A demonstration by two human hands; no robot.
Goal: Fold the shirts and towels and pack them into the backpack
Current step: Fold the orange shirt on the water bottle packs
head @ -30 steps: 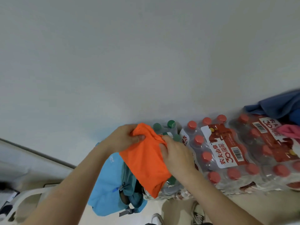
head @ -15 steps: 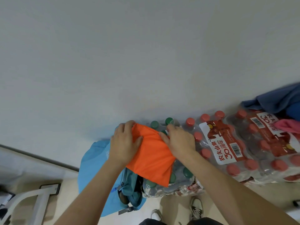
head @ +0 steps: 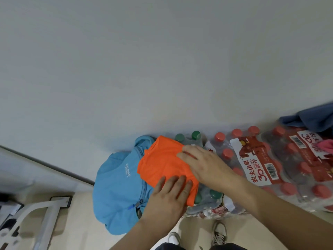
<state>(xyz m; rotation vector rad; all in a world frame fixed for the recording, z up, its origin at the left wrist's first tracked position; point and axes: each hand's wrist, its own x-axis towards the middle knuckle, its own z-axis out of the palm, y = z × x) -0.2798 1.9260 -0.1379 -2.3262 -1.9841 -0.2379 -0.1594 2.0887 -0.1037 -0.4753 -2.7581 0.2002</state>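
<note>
Backpack: light blue fabric backpack (head: 115, 186) stands on the floor against the wall; whether its zip is open cannot be told.
Garment: folded orange cloth (head: 162, 163) lies across the backpack's right edge and the green-capped shrink-wrapped bottle pack (head: 196, 135).
Left hand (head: 169, 193): fingers straight, pressing flat on the cloth's near edge.
Right hand (head: 203, 163): fingers extended, palm flat on the cloth's right side.
Right of the hands: red-capped bottle packs (head: 252, 159), with a dark blue cloth (head: 310, 118) and a pink cloth (head: 326, 144) on top.
</note>
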